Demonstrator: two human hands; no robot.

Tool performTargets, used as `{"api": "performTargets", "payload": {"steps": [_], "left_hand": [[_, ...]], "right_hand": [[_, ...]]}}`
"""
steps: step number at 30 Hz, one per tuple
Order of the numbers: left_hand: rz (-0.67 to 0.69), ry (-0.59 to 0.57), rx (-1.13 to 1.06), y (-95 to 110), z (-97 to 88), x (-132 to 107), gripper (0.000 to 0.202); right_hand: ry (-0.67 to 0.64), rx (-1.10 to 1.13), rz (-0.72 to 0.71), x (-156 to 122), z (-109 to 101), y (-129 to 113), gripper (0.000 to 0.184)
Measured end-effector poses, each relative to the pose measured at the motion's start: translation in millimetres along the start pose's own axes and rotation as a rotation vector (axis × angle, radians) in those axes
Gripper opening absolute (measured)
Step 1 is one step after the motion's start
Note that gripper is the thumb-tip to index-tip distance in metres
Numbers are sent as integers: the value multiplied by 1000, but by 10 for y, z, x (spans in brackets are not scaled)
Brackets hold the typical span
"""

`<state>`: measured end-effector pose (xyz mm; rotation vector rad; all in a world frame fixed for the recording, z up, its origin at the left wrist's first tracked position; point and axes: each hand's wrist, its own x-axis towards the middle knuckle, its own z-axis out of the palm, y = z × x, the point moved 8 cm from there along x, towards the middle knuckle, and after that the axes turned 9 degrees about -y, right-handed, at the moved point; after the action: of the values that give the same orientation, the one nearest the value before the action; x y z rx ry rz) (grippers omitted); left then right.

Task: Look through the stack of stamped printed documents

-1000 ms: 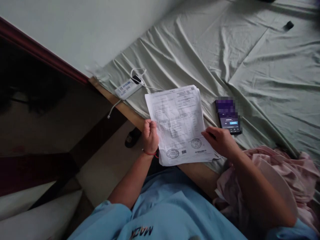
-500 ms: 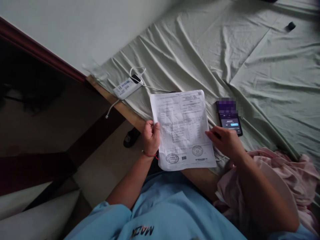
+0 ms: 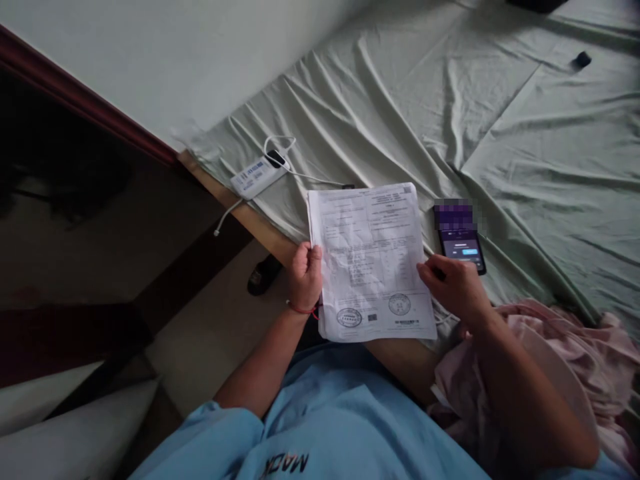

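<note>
Papers (image 3: 373,260), rect. & creased, pinched at opp. edges by both hands (image 3: 305,275) nr wrinkled cloth (image 3: 360,113).

Shirt (image 3: 330,417) lettering (image 3: 287,465) starts "MA"; the papers (image 3: 370,283) are illegible.

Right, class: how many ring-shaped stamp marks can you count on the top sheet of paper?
2: one stamp mark near the lower left corner of the top sheet, another lower right. Others may be hidden beneath.

Creased, matt paper sheets (image 3: 370,267); wrinkled cloth cover (image 3: 345,127), smooth plastic block (image 3: 254,179), glossy phone (image 3: 457,241), wooden board (image 3: 270,232).
</note>
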<state>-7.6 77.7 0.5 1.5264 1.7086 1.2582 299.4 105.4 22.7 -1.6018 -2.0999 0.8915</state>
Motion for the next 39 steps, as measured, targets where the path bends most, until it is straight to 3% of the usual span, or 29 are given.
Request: {"api": "performTargets", "payload": {"steps": [7, 12, 17, 30, 35, 39], "left_hand": [[30, 7, 24, 4, 0, -2, 41], [33, 2, 17, 2, -5, -8, 40], [8, -10, -21, -4, -3, -12, 41], [-70, 3, -162, -95, -5, -24, 42], [-139, -111, -407, -192, 113, -14, 27], [-137, -121, -388, -248, 131, -17, 26]], "right_hand": [[-9, 4, -19, 8, 0, -18, 40], [76, 16, -3, 11, -19, 33, 32], [23, 56, 39, 24, 47, 104, 29], [294, 73, 195, -53, -288, 318, 23], [235, 126, 177, -39, -233, 291, 21], [169, 138, 136, -11, -155, 247, 20]]}}
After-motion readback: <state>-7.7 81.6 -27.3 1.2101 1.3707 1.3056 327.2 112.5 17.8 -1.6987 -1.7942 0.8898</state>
